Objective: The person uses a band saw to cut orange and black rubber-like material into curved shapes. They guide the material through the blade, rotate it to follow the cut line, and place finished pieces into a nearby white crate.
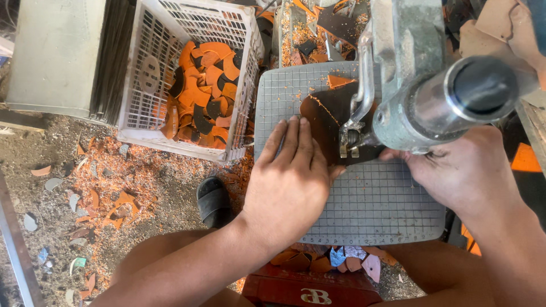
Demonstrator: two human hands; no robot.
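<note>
My left hand (290, 182) lies flat, fingers together, on a dark brown leather-like sheet (324, 122) that rests on a grey gridded cutting plate (375, 199). My right hand (460, 170) reaches under the grey metal machine head (409, 74) and holds the sheet's right side beside the small metal presser foot (350, 142). A thin orange line runs across the sheet. The right hand's fingertips are hidden under the machine.
A white plastic crate (148, 79) holds several orange and dark cut pieces (205, 85) to the left. Orange scraps (114, 193) litter the dirt floor. A black sandal (214, 200) sits below the crate. A red box (310, 287) stands by my knees, with scraps piled behind the plate.
</note>
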